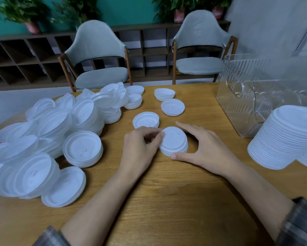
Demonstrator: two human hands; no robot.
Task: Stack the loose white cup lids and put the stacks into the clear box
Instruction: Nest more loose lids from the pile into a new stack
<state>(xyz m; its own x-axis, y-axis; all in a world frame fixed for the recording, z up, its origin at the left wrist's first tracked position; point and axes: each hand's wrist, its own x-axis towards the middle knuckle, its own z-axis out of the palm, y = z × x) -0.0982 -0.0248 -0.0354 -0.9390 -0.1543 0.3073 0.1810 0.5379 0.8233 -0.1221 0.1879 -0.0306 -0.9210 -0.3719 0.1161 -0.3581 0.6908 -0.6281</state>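
A short stack [174, 142] of white lids sits on the table [166, 192] between both hands. The left hand [142, 148] has its fingers curled, thumb and forefinger pinching the stack's left rim. The right hand [204, 148] is spread wide around the stack's right side, fingers nearly straight: the thumb tip touches the near rim, while the forefinger reaches past the far rim; whether it touches cannot be told.

Just beyond the left fingertips lies another low pile [146, 119], and farther past the right forefinger two more [172, 107] [164, 94]. Left of the left knuckles spreads a big heap [60, 130] of loose lids. Right of the right hand, well apart, stands the box [246, 96], with a tall stack [287, 137] beside it outside.
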